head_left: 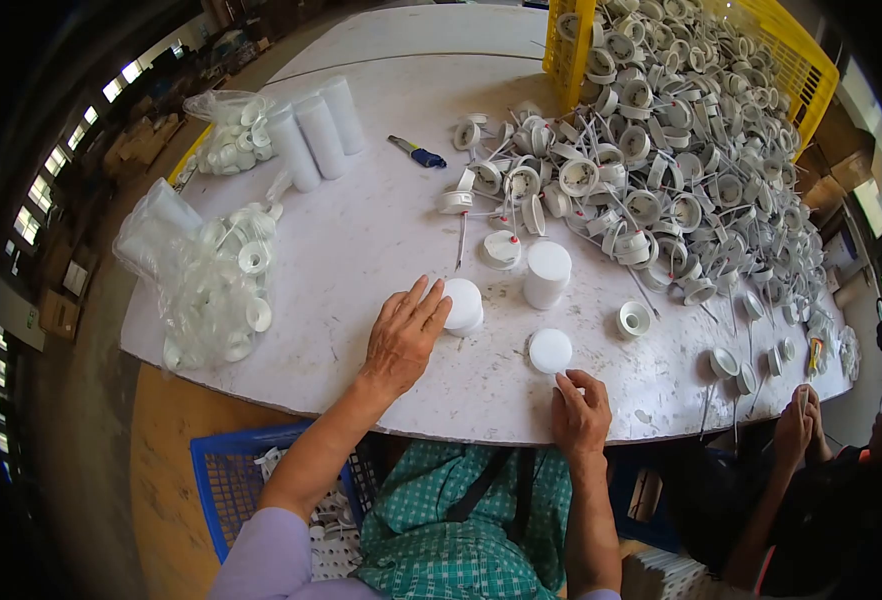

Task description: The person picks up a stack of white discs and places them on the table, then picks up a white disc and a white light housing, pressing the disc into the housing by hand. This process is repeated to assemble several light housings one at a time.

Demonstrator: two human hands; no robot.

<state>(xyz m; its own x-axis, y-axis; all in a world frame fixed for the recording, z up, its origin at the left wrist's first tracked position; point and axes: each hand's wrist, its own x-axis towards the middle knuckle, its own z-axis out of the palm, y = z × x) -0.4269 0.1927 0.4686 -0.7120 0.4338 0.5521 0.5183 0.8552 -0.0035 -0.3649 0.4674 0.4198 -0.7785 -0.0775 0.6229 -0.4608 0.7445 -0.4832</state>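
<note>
My left hand (408, 332) lies with outstretched fingers against the side of a short stack of white discs (463, 305). The fingers are not wrapped round it. My right hand (581, 408) is curled at the near edge of a single white round disc (550, 351), thumb and forefinger meeting its rim. Just beyond that disc stands a taller stack of white discs (548, 275). A white round fitting with a red-tipped wire (501, 251) lies between the two stacks, farther back.
A yellow crate (569, 60) spills a heap of wired white fittings (651, 170) across the right side. Clear bags of white rings (221, 290), wrapped white cylinders (321, 135) and a utility knife (417, 151) lie leftward. A blue crate (206, 480) sits below; another person's hand (796, 425) is at right.
</note>
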